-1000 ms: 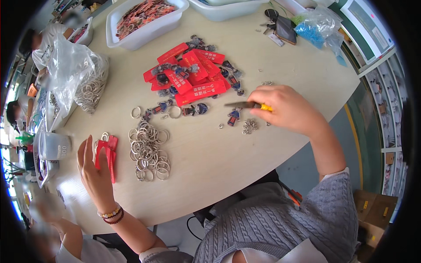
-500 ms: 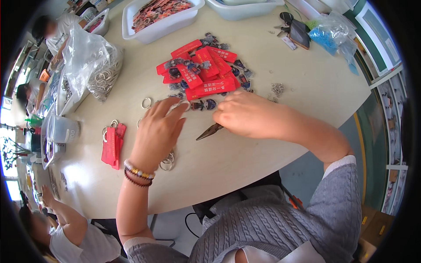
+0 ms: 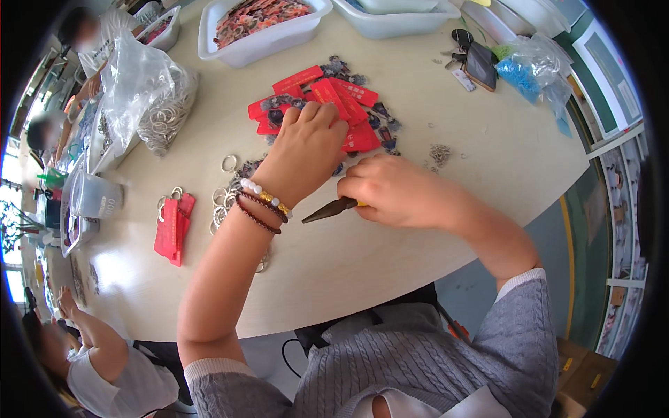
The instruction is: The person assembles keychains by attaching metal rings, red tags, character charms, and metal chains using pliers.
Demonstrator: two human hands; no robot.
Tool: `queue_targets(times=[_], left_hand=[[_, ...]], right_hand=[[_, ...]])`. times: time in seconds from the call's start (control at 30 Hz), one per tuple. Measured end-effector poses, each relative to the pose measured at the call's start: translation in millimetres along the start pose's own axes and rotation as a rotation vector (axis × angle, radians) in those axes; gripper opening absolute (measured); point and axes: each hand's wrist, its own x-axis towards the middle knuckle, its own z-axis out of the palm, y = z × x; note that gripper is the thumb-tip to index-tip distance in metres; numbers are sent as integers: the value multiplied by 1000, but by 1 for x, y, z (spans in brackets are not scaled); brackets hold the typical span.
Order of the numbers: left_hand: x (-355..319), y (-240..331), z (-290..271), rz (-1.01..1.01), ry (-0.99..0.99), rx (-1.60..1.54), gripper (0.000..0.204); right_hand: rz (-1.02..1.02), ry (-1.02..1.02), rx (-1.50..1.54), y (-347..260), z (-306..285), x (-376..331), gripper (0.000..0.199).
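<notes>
Pliers [image 3: 329, 210]: one pair, dark tapered nose closed, a bit of yellow handle showing, lying low over the table [image 3: 446, 230] near its middle, nose pointing to the person's left.
Right hand [image 3: 394, 189]: grip clenched around the pliers' handle, knuckles up, just right of the left hand.
Left hand [image 3: 306, 150]: palm down, fingers curled onto the near edge of the red tag pile; whether its grip grasps anything underneath cannot be told. Three bracelets on the wrist, one of pale and gold beads, two dark red.
Red tag pile [image 3: 327, 104]: flat red rectangular tags mixed with small dark charms, beyond both hands; roughly ten tags show, exact count unclear.
Red tag bundle [image 3: 173, 227]: one stack with metal rings at its top end, left of the left forearm, apart from it.
Loose key rings [image 3: 226, 196]: a scatter of silver rings between bundle and forearm, partly hidden, too overlapped to count.
Small metal heap [image 3: 439, 153]: one little cluster of tiny links, right of the pile.
Clear bag of rings [image 3: 150, 104]: one, far left.
White trays [image 3: 261, 28]: two at the far edge.
Other people: three at the left rim.
</notes>
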Motion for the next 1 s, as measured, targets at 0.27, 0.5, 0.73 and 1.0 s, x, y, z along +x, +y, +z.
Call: queue_targets(times=[0.27, 0.5, 0.73, 1.0], left_hand=[[-5, -6, -11, -189, 57, -561, 25], [-47, 18, -23, -394, 324, -1356, 21], [-84, 48, -46, -480, -78, -1190, 23], [-91, 55, -45, -467, -69, -1085, 18]], right_hand=[[-13, 45, 264, -2, -9, -7, 11], [118, 307, 552, -11, -31, -8, 15], [340, 212, 1025, -18, -36, -6, 15], [278, 112, 923, -19, -30, -3, 10]])
